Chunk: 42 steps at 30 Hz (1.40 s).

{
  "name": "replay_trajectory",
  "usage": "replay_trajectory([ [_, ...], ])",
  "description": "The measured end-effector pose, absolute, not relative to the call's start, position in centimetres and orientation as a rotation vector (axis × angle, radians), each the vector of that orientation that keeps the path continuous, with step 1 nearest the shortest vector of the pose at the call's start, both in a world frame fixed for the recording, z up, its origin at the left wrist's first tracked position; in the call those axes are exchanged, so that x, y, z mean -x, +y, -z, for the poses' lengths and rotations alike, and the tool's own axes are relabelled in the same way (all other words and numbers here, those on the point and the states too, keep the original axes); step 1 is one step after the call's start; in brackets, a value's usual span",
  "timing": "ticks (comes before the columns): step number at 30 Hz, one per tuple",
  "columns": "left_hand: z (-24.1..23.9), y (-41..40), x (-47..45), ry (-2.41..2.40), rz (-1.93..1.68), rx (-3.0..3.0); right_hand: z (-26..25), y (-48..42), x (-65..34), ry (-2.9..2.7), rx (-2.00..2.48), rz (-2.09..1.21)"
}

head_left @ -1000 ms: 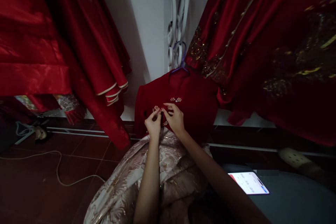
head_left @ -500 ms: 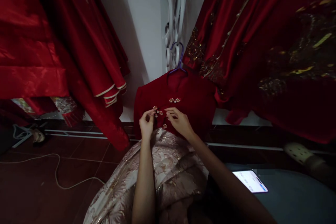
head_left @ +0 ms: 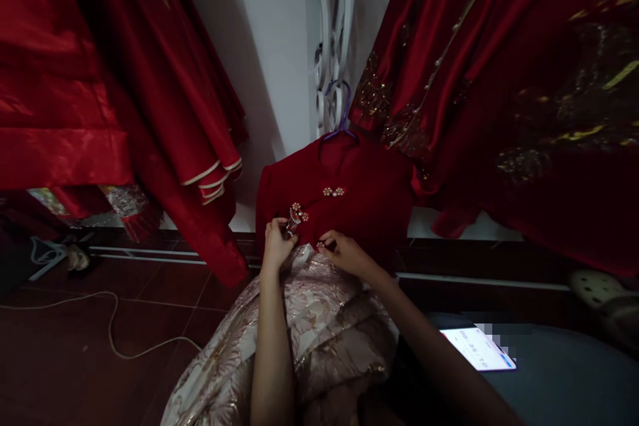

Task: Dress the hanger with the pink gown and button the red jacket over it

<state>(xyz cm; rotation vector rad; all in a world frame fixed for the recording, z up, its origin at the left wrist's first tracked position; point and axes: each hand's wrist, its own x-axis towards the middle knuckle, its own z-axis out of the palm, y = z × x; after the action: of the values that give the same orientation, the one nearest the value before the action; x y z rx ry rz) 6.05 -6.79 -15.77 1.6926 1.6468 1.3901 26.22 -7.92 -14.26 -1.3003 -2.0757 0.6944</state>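
A small dark red jacket (head_left: 364, 203) hangs on a purple hanger (head_left: 338, 125) in front of me. It has pearl clasps: one (head_left: 333, 192) near the collar and one (head_left: 296, 216) lower left. My left hand (head_left: 276, 245) pinches the jacket's edge just under the lower clasp. My right hand (head_left: 343, 252) pinches the lower front edge of the jacket beside it. A pale gold brocade skirt (head_left: 309, 333) spreads out below the jacket, under my forearms.
Red satin gowns (head_left: 164, 100) hang on the left, and embroidered red gowns (head_left: 499, 100) on the right. A white cable (head_left: 112, 333) lies on the dark tiled floor. A lit phone (head_left: 479, 349) rests on a grey surface (head_left: 564, 379) at lower right. A pale slipper (head_left: 596, 287) lies at the right.
Both hands have slid down from the middle clasp to the jacket's lower edge. The lower left clasp now shows clear of my fingers.
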Motion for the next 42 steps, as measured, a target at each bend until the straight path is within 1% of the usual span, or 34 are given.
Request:
replay_trajectory([
  [3, 15.7, -7.0, -6.9, 1.743, -1.354, -1.889, 14.4, -7.9, -26.3, -2.123, 1.267, -0.677],
  [6, 16.3, -6.9, -7.6, 1.841, -1.222, -1.879, 14.2, -8.0, -26.5, -2.143, 1.213, -0.707],
  [10, 16.6, -6.7, -7.8, 1.799, -1.156, -1.926, 14.3, -8.0, -26.6, -2.129, 1.193, -0.715],
  [14, 15.6, -6.8, -7.1, 1.823, -1.292, -1.915, 14.8, -7.7, -26.5, -2.060, 1.295, -0.747],
  [17, 15.0, -7.1, -6.5, 2.021, -1.493, -1.711, 15.0, -7.6, -26.6, -2.040, 1.340, -0.794],
  [20, 14.9, -7.3, -6.4, 2.165, -1.538, -1.493, 14.8, -7.7, -26.6, -2.052, 1.323, -0.838],
  [22, 15.0, -7.3, -6.5, 2.124, -1.548, -1.401, 14.6, -7.8, -26.7, -2.055, 1.317, -0.857],
  [27, 15.7, -6.7, -6.9, 1.769, -1.726, -1.405, 14.4, -7.7, -26.9, -2.043, 1.315, -0.905],
  [33, 17.3, -5.6, -7.0, 1.497, -1.603, -1.302, 14.4, -7.7, -27.1, -1.982, 1.322, -0.986],
  [36, 17.5, -5.6, -6.9, 1.595, -1.540, -1.305, 14.3, -7.6, -27.2, -1.952, 1.267, -1.004],
  [39, 17.1, -5.9, -6.4, 1.754, -1.406, -1.430, 13.8, -7.4, -27.7, -1.895, 1.224, -1.019],
  [42, 16.8, -6.1, -6.1, 1.695, -1.301, -1.551, 13.0, -7.3, -28.5, -1.849, 1.211, -1.108],
])
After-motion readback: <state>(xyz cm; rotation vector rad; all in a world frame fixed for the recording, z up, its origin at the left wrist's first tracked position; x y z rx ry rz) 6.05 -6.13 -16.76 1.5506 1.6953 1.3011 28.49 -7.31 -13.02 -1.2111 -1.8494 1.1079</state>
